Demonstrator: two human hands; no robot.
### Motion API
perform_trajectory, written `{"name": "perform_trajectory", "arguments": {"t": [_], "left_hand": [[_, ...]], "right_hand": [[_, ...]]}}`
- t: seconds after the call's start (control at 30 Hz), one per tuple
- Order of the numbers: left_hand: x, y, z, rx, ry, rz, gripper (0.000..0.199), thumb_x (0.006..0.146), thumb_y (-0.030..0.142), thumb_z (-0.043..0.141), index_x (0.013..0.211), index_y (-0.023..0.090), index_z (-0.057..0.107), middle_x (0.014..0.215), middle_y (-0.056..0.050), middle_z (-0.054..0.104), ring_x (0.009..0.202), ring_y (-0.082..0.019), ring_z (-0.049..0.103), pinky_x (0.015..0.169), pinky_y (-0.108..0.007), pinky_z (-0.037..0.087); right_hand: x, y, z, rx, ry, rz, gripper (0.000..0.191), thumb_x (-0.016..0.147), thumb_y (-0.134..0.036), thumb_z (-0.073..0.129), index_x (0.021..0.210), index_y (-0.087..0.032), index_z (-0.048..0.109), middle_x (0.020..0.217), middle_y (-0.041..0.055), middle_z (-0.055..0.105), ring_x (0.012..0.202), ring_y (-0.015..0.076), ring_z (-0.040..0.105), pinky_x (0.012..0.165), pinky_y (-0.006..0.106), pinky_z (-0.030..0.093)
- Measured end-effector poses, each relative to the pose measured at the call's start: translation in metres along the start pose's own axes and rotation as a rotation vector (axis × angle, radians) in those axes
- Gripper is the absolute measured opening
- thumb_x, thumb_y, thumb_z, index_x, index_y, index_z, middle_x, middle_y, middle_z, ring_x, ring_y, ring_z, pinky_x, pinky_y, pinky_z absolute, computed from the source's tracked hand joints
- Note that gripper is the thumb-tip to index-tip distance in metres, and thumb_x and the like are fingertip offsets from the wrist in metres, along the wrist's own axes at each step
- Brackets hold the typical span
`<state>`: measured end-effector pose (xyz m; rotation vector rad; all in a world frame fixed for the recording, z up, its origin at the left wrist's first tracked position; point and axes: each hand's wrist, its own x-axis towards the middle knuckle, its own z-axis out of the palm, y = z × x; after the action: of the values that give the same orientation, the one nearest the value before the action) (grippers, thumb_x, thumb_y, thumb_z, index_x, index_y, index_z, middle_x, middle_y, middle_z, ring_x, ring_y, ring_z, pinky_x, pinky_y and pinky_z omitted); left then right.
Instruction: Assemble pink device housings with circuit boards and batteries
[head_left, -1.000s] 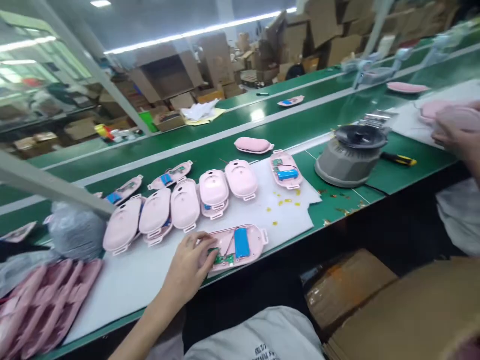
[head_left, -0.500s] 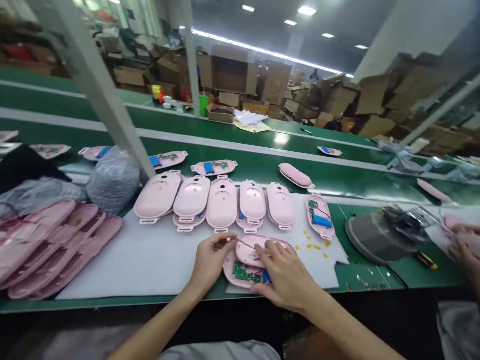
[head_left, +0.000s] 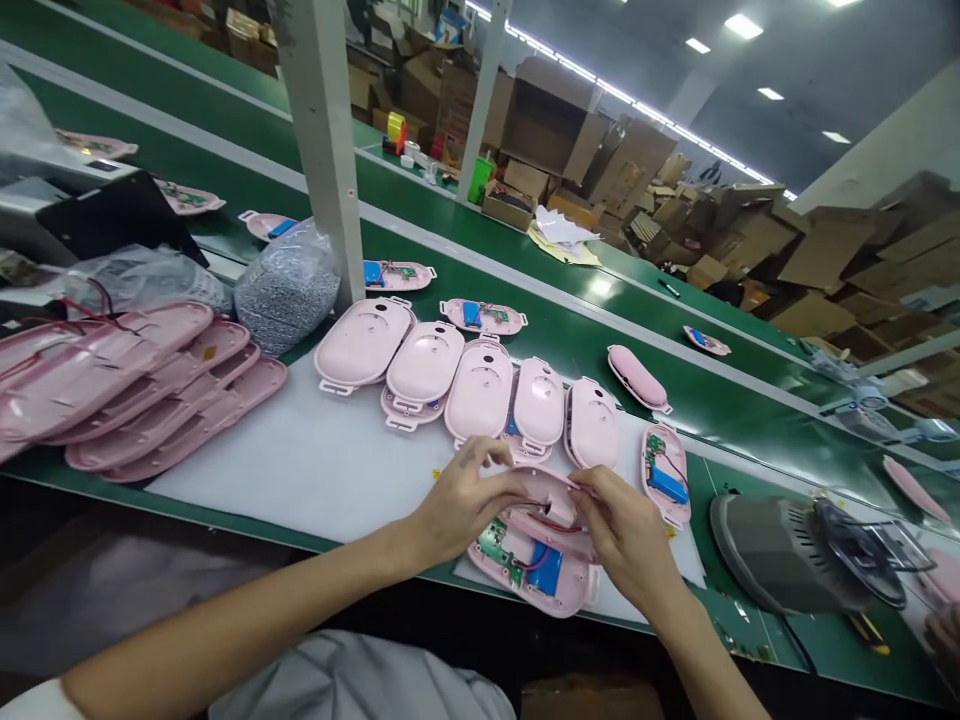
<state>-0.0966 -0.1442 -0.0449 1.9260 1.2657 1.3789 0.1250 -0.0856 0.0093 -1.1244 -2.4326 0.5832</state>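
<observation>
Between my hands a pink plastic cover [head_left: 551, 486] is tilted up, its hollow inner side showing, with thin red and dark wires [head_left: 553, 522] running across it. My left hand [head_left: 466, 497] is closed on the cover's left side, thumb close to the wires. On the right edge, my right hand [head_left: 628, 535] pinches the cover's rim. Just below lies an open pink shell [head_left: 574, 597], which contains a green circuit board [head_left: 495, 541] and a blue battery [head_left: 546, 570]. The wire ends by my left fingertips are too small to make out.
Several closed pink cases [head_left: 484, 390] stand in a row behind my hands. At left are stacked pink covers [head_left: 172, 400] and a bag of small parts [head_left: 289, 290]. A grey fan-like device [head_left: 772, 550] sits at right, near a co-worker's hand [head_left: 943, 630]. A metal post [head_left: 322, 140] rises behind.
The cover has been lifted and tilted upright off the open shell. My right hand has gone from lying over it to gripping its right edge. The view has turned and tilted.
</observation>
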Motion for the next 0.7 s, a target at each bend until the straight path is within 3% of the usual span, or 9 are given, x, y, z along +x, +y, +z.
{"name": "perform_trajectory", "arguments": {"t": [0.07, 0.13, 0.2, 0.27, 0.43, 0.57, 0.63, 0.7], "left_hand": [[0.001, 0.000, 0.008, -0.045, 0.133, -0.064, 0.017, 0.091, 0.030, 0.057, 0.087, 0.021, 0.071, 0.112, -0.010, 0.056, 0.108, -0.022, 0.055, 0.093, -0.037, 0.049], [0.002, -0.003, 0.014, -0.242, 0.178, -0.202, 0.013, 0.088, 0.030, 0.061, 0.093, 0.019, 0.067, 0.107, -0.009, 0.060, 0.097, -0.020, 0.062, 0.084, -0.033, 0.054], [0.004, -0.005, 0.017, -0.466, 0.176, -0.375, 0.030, 0.084, 0.031, 0.067, 0.110, 0.020, 0.056, 0.097, -0.007, 0.066, 0.082, -0.018, 0.067, 0.073, -0.030, 0.057], [0.006, -0.006, 0.016, -0.592, 0.144, -0.462, 0.047, 0.079, 0.033, 0.072, 0.118, 0.020, 0.049, 0.094, -0.006, 0.069, 0.079, -0.019, 0.068, 0.072, -0.031, 0.059], [0.015, -0.014, 0.009, -0.444, 0.145, -0.542, 0.048, 0.071, 0.043, 0.077, 0.108, 0.018, 0.061, 0.113, -0.009, 0.067, 0.102, -0.026, 0.065, 0.087, -0.033, 0.057], [0.028, -0.033, 0.005, -0.420, 0.053, -0.626, 0.063, 0.066, 0.053, 0.077, 0.116, 0.021, 0.055, 0.106, -0.008, 0.070, 0.093, -0.030, 0.068, 0.073, -0.032, 0.061], [0.031, -0.036, 0.004, -0.381, -0.014, -0.666, 0.069, 0.064, 0.057, 0.076, 0.119, 0.024, 0.051, 0.096, -0.005, 0.072, 0.081, -0.030, 0.070, 0.062, -0.033, 0.062], [0.030, -0.036, 0.004, -0.304, -0.018, -0.696, 0.068, 0.064, 0.061, 0.074, 0.117, 0.026, 0.051, 0.084, -0.002, 0.072, 0.071, -0.029, 0.070, 0.054, -0.033, 0.061]], "right_hand": [[0.001, -0.009, -0.006, -0.013, 0.041, -0.016, 0.019, 0.096, -0.028, 0.040, 0.098, -0.022, 0.058, 0.083, 0.0024, 0.062, 0.072, 0.0156, 0.057, 0.066, 0.027, 0.040], [0.006, -0.012, -0.007, 0.010, 0.057, -0.018, 0.017, 0.095, -0.027, 0.043, 0.095, -0.022, 0.060, 0.084, 0.0018, 0.064, 0.074, 0.0158, 0.059, 0.067, 0.026, 0.041], [0.016, -0.011, -0.003, 0.011, 0.055, -0.004, 0.016, 0.093, -0.028, 0.046, 0.094, -0.023, 0.062, 0.089, 0.0018, 0.067, 0.080, 0.0171, 0.062, 0.072, 0.027, 0.043], [0.026, -0.012, 0.004, -0.011, 0.060, -0.005, 0.017, 0.089, -0.031, 0.053, 0.099, -0.022, 0.063, 0.097, 0.0026, 0.069, 0.088, 0.0189, 0.063, 0.079, 0.028, 0.045], [0.056, -0.024, 0.026, -0.087, 0.008, -0.033, 0.028, 0.082, -0.035, 0.062, 0.108, -0.023, 0.064, 0.101, 0.0020, 0.071, 0.094, 0.0192, 0.065, 0.080, 0.026, 0.046], [0.070, -0.021, 0.033, -0.121, 0.028, -0.015, 0.030, 0.076, -0.029, 0.066, 0.106, -0.023, 0.065, 0.097, 0.0018, 0.071, 0.093, 0.0199, 0.065, 0.086, 0.029, 0.045], [0.061, -0.007, 0.022, 0.009, 0.169, -0.028, 0.034, 0.072, -0.028, 0.069, 0.105, -0.022, 0.065, 0.098, 0.0025, 0.071, 0.094, 0.0204, 0.065, 0.090, 0.032, 0.045], [0.041, 0.021, -0.003, 0.320, 0.511, 0.146, 0.031, 0.072, -0.035, 0.070, 0.099, -0.020, 0.065, 0.092, 0.0037, 0.070, 0.087, 0.0200, 0.066, 0.087, 0.034, 0.049]]}}
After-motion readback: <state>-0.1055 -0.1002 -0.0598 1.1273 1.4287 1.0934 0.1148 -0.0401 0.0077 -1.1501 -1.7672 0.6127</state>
